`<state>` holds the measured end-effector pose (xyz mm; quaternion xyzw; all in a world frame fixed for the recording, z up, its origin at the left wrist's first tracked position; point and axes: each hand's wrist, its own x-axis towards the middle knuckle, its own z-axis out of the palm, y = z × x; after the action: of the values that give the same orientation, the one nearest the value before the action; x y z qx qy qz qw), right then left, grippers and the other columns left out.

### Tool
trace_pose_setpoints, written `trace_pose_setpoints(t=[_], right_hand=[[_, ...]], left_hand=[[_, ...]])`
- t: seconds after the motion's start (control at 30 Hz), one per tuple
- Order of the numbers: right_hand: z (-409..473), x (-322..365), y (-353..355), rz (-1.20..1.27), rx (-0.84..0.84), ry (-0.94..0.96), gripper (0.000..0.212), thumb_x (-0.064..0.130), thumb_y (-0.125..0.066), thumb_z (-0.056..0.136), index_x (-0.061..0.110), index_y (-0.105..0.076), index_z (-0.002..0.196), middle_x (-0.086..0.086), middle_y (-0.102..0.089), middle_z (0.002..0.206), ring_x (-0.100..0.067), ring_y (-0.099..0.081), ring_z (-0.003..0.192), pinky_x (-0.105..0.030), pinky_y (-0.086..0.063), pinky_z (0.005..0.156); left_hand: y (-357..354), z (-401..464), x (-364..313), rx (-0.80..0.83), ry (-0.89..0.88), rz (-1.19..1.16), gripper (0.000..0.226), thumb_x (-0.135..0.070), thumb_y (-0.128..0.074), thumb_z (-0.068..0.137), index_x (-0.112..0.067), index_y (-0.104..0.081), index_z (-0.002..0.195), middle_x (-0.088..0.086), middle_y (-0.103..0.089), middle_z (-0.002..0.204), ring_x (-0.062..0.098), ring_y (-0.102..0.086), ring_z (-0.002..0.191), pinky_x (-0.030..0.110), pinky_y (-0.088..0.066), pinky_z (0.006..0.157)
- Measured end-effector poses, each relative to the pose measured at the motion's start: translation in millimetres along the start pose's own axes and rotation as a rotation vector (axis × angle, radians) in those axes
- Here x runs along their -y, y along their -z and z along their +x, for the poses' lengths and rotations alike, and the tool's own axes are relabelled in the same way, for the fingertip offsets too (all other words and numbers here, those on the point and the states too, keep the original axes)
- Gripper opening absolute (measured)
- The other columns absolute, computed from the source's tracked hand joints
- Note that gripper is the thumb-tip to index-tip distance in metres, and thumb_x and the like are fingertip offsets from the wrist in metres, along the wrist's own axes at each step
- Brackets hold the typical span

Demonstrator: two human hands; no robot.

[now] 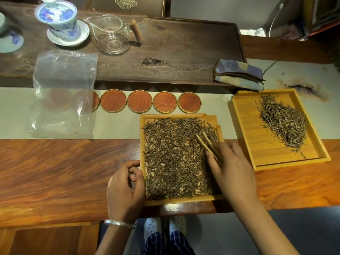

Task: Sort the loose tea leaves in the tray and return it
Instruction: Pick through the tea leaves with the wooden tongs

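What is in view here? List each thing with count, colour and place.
near tray: 1, light wood, table front, tea spread across it
far tray: 1, light wood, right, tea heaped
tweezers: 1, bamboo, over near tray
coasters: 4 whole, another partly behind the bag, reddish, in a row
plastic bag: 1, clear, left
gaiwan: 1, blue-white, dark board
glass pitcher: 1, clear, dark board
cloth: 1, blue-grey, folded
left hand: curled, beside near tray
right hand: grip on tweezers
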<state>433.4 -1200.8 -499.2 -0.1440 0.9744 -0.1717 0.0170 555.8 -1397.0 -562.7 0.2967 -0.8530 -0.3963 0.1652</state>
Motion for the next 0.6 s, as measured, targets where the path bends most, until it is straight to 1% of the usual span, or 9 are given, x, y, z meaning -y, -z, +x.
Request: trace_pose_setpoints(t=[0.1, 0.17, 0.3, 0.37, 0.47, 0.53, 0.6], right_hand=[[-10.5, -1.8, 3.3, -0.01, 0.003, 0.01, 0.027, 0.032, -0.061, 0.088, 0.017, -0.062, 0.11, -0.005, -0.056, 0.098, -0.028, -0.062, 0.075, -0.028, -0.043, 0.053], [-19.5, -2.4, 3.1, -0.025, 0.034, 0.011, 0.026, 0.032, -0.063, 0.087, 0.018, -0.062, 0.109, -0.005, -0.056, 0.098, -0.028, -0.063, 0.071, -0.028, -0.042, 0.05], [-29.2, -4.4, 2.1, -0.02, 0.051, 0.012, 0.027, 0.03, -0.064, 0.087, 0.017, -0.063, 0.109, -0.006, -0.057, 0.098, -0.029, -0.064, 0.069, -0.026, -0.041, 0.051], [-28.9, -5.5, 3.6, -0.007, 0.026, 0.012, 0.026, 0.03, -0.063, 0.087, 0.016, -0.063, 0.108, -0.005, -0.056, 0.096, -0.028, -0.063, 0.069, -0.025, -0.038, 0.05], [-20.5, -4.7, 6.4, 0.01, -0.036, 0.017, 0.025, 0.03, -0.062, 0.087, 0.015, -0.063, 0.107, -0.006, -0.056, 0.094, -0.027, -0.061, 0.072, -0.024, -0.038, 0.051], [-9.2, -3.0, 6.1, 0.026, -0.074, 0.013, 0.025, 0.029, -0.062, 0.088, 0.013, -0.062, 0.108, -0.008, -0.056, 0.096, -0.028, -0.06, 0.077, -0.027, -0.04, 0.054], [3.6, 1.1, 3.1, 0.023, -0.081, 0.001, 0.027, 0.031, -0.059, 0.09, 0.013, -0.062, 0.11, -0.009, -0.056, 0.099, -0.03, -0.06, 0.081, -0.027, -0.039, 0.057]], left_hand=[[0.2, -0.1, -0.9, -0.006, -0.005, 0.002, 0.021, -0.036, -0.04, 0.081, -0.036, -0.051, 0.099, -0.022, -0.053, 0.077, -0.006, -0.049, 0.075, 0.028, -0.035, 0.06], [0.1, -0.6, -1.0, -0.013, -0.008, 0.006, 0.022, -0.034, -0.042, 0.081, -0.033, -0.054, 0.099, -0.023, -0.052, 0.076, -0.006, -0.049, 0.074, 0.027, -0.034, 0.06], [-0.1, -0.9, -0.1, -0.027, -0.013, 0.017, 0.019, -0.029, -0.046, 0.082, -0.031, -0.055, 0.098, -0.023, -0.052, 0.074, -0.011, -0.05, 0.074, 0.028, -0.034, 0.063], [0.2, -0.9, -0.1, -0.032, -0.02, 0.005, 0.018, -0.027, -0.048, 0.082, -0.033, -0.054, 0.098, -0.021, -0.053, 0.071, -0.009, -0.052, 0.075, 0.028, -0.035, 0.064], [1.2, -1.0, -0.4, -0.04, -0.052, -0.007, 0.019, -0.027, -0.047, 0.082, -0.035, -0.051, 0.098, -0.02, -0.052, 0.07, -0.01, -0.052, 0.076, 0.023, -0.034, 0.062], [0.8, -1.7, -0.1, -0.039, -0.062, -0.007, 0.018, -0.027, -0.047, 0.082, -0.033, -0.052, 0.099, -0.019, -0.053, 0.07, -0.008, -0.053, 0.075, 0.023, -0.034, 0.062], [0.7, -2.1, 0.8, -0.039, -0.067, -0.008, 0.018, -0.025, -0.049, 0.083, -0.028, -0.056, 0.099, -0.017, -0.053, 0.07, -0.003, -0.054, 0.074, 0.024, -0.034, 0.061]])
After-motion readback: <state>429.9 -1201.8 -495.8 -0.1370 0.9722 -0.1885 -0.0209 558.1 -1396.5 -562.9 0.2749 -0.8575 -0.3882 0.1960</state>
